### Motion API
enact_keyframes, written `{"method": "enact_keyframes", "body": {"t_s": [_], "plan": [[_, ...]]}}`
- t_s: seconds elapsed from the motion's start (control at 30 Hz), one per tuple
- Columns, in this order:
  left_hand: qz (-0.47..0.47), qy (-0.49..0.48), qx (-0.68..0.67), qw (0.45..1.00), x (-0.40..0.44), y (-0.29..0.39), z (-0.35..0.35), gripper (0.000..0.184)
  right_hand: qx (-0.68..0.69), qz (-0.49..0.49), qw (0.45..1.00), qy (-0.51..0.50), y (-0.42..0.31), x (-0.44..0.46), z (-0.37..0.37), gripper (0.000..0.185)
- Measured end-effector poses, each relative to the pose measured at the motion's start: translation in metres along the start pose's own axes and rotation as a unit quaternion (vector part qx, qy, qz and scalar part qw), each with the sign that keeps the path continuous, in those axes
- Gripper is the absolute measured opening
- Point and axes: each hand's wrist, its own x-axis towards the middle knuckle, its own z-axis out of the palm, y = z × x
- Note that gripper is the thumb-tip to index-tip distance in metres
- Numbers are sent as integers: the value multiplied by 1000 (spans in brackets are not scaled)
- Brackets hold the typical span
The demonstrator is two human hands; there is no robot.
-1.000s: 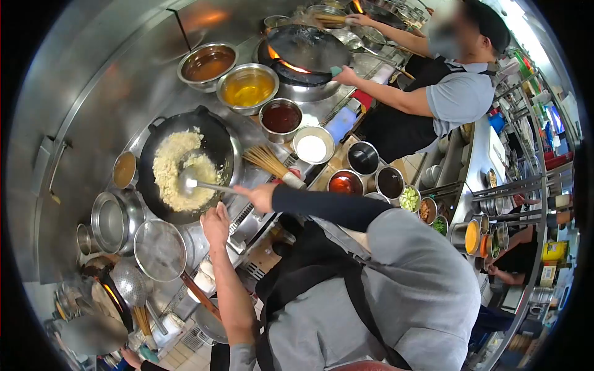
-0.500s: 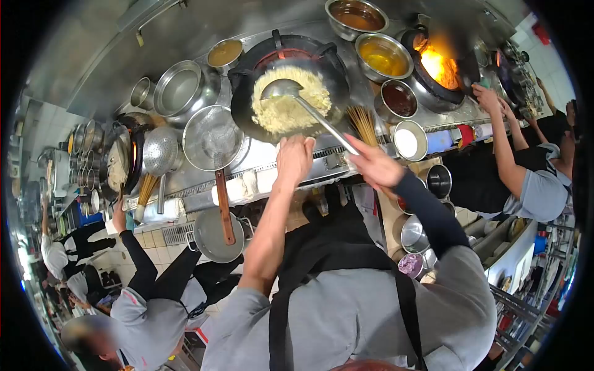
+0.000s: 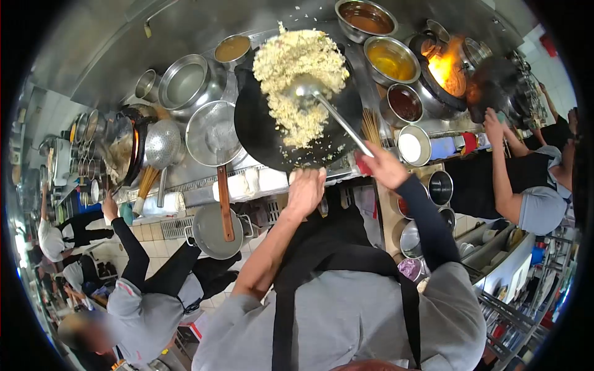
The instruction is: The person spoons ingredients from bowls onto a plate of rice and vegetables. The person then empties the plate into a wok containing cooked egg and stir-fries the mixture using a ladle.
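Observation:
My left hand [image 3: 306, 190] is closed on the near edge of a black wok [image 3: 252, 127]; its fingertips are hidden from above. Fried rice [image 3: 300, 59] spreads in a tall mass over the wok, with loose grains flying past its far side. My right hand [image 3: 386, 167] grips the handle of a steel ladle [image 3: 339, 117]. The ladle's bowl lies against the rice near the middle, slightly blurred. Just right of the wok stands a bamboo brush [image 3: 370, 126].
Bowls of brown liquid [image 3: 366, 17] and yellow oil [image 3: 391, 59], a pot of dark sauce [image 3: 405, 102] and a pot of white contents [image 3: 413, 145] line the right. A strainer [image 3: 213, 133] lies left. Flames [image 3: 447, 67] rise by a co-worker's hand [image 3: 493, 127].
The wok has tilted and come nearer to me, and the rice has been thrown up and away. My left hand has shifted down and right; the ladle has moved slightly right.

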Motion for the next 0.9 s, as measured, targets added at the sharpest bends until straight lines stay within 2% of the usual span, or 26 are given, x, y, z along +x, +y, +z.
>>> {"method": "enact_keyframes", "body": {"t_s": [0.03,0.07,0.1,0.17,0.2,0.27,0.33,0.37,0.4,0.43,0.47,0.5,0.53,0.57,0.6,0.63,0.67,0.7,0.73,0.77,0.8,0.83,0.9], "plan": [[6,8,9,1000,19,-1,-18,27,-7,9,1000,-27,-2,-12,-24,48],[7,12,16,1000,32,-6,-25,27,-43,-6,997,-70,-37,-20,-64,48],[8,35,-6,999,49,-25,-13,29,-120,-18,990,-78,-52,-23,-93,48],[19,10,2,1000,75,-54,-6,31,-323,32,941,-91,-110,-16,-136,54],[19,-8,-2,1000,87,-67,0,32,-413,-4,909,-48,-103,-5,-145,50],[19,-37,10,999,101,-90,16,33,-506,-59,859,58,-108,30,-139,26],[29,-22,15,999,110,-105,31,34,-584,-145,793,96,-63,85,-100,20],[39,2,15,999,111,-111,38,35,-566,-35,824,-1,-43,113,-66,22],[49,25,14,998,111,-113,41,37,-504,64,859,-60,1,146,-18,32],[15,-4,30,999,109,-108,35,23,-507,75,859,-15,32,162,42,39],[22,-12,59,998,103,-102,31,21,-507,87,857,29,54,173,93,47],[29,-20,89,995,97,-97,26,24,-433,49,900,17,73,187,125,43],[35,-29,118,992,94,-97,24,30,-356,10,934,3,83,196,142,38],[3,-57,123,991,93,-99,30,61,-101,59,992,-50,63,186,134,37],[14,-24,143,989,89,-103,35,65,161,104,976,-99,46,172,122,35],[24,11,161,987,82,-94,26,70,409,142,890,-139,19,153,107,33],[29,44,177,983,73,-86,17,74,583,152,784,-152,8,130,96,28],[25,18,137,990,69,-82,10,76,496,203,835,-126,-6,106,87,30],[24,30,121,992,67,-91,15,70,401,249,876,-104,-13,86,83,32],[28,39,119,992,65,-96,14,66,175,45,983,30,9,68,87,36],[36,51,117,991,66,-99,11,62,57,-72,993,80,21,50,81,40],[39,75,102,991,65,-96,4,50,-71,-172,970,158,33,33,75,44],[27,54,62,996,67,-110,7,49,54,36,996,59,-17,-11,45,50]]}}
